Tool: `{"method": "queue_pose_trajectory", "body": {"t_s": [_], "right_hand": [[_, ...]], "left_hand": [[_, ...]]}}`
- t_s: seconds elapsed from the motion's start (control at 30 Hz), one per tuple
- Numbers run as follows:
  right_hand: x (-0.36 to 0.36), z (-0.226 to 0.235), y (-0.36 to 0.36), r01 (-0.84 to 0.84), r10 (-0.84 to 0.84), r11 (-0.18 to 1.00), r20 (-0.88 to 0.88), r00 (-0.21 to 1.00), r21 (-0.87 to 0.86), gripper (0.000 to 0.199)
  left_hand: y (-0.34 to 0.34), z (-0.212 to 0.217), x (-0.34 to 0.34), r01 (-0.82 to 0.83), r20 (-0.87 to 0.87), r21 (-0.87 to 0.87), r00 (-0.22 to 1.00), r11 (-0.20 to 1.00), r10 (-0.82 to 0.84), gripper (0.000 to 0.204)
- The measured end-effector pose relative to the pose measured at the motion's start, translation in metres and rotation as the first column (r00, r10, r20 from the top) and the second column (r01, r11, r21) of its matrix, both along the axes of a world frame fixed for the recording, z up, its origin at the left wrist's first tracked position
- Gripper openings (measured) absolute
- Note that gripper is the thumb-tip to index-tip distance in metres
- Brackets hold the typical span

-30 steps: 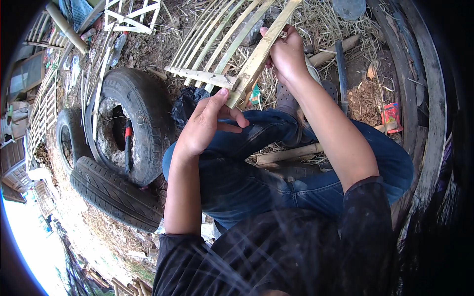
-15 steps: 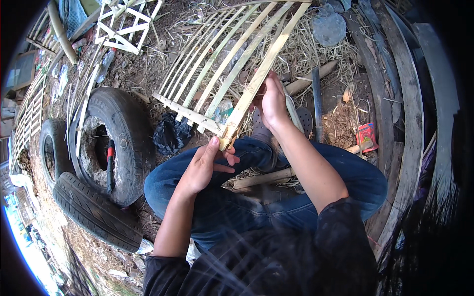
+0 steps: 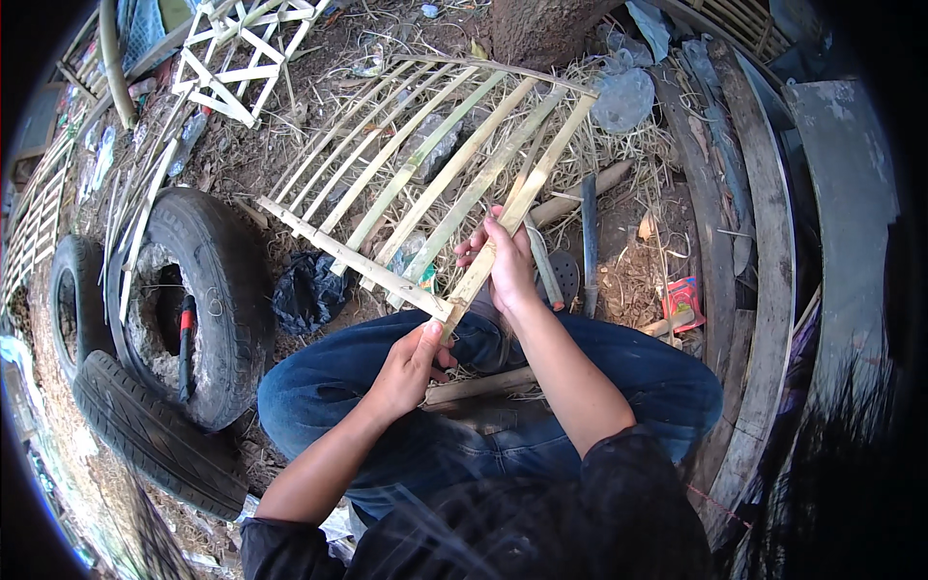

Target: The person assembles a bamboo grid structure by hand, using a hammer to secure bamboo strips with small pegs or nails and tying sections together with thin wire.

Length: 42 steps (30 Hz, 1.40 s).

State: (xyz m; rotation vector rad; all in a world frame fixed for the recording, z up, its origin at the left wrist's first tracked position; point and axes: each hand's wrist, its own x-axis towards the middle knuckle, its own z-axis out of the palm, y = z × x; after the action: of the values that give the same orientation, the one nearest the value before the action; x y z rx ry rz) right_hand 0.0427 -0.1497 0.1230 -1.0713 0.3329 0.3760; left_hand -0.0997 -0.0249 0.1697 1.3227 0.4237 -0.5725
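Note:
A bamboo slat frame (image 3: 354,259) tilts up in front of me, its thin pale slats fanning out from a round crossbar to a far strip. My left hand (image 3: 406,372) pinches its near corner, thumb on top, where the outer slat (image 3: 559,159) meets the crossbar. Farther up that same slat, my right hand (image 3: 512,271) grips its edge with the thumb over the top; some fingers show beneath, partly hidden by the slat. Below the frame, a short wooden stick (image 3: 483,387) lies between my crossed legs.
Tyres (image 3: 232,290) stand at left, a red-and-black handled tool (image 3: 187,338) inside one. A black plastic bag (image 3: 307,290) lies beside them. At far left is a pale lattice (image 3: 232,75). Right are a dark bar (image 3: 590,246), a red packet (image 3: 684,304) and long planks (image 3: 773,251).
The far end of the frame has come lower in view, showing its far strip fully. My right hand, earlier beside the outer slat with its thumb hidden, now has its thumb over it.

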Motion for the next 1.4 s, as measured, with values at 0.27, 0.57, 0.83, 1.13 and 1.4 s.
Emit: {"method": "queue_pose_trajectory", "body": {"t_s": [0.27, 0.57, 0.83, 1.13, 1.4], "right_hand": [[0.001, -0.01, -0.016, -0.057, 0.057, 0.998, -0.028, 0.998, 0.016, 0.03], [0.001, -0.005, -0.012, 0.003, -0.003, 1.0, -0.066, 0.998, 0.002, 0.029], [0.009, 0.025, 0.01, 0.094, -0.096, 0.995, -0.077, 0.992, -0.025, 0.036], [0.026, 0.057, 0.038, 0.004, -0.013, 0.996, 0.116, 0.993, 0.084, 0.032], [0.052, 0.088, 0.071, -0.075, 0.039, 0.988, 0.249, 0.968, 0.137, 0.039]], "left_hand": [[-0.001, -0.018, 0.005, 0.162, 0.003, 0.025, 0.987, 0.986, -0.162, 0.052], [0.004, -0.009, 0.013, 0.169, 0.074, -0.004, 0.983, 0.986, -0.168, 0.052], [0.015, 0.007, 0.021, 0.027, 0.162, -0.158, 0.987, 0.987, -0.001, 0.053], [0.031, 0.04, 0.028, -0.216, 0.093, -0.178, 0.968, 0.96, 0.235, 0.058], [0.051, 0.076, 0.055, -0.451, 0.114, -0.202, 0.87, 0.869, 0.479, 0.06]]}}
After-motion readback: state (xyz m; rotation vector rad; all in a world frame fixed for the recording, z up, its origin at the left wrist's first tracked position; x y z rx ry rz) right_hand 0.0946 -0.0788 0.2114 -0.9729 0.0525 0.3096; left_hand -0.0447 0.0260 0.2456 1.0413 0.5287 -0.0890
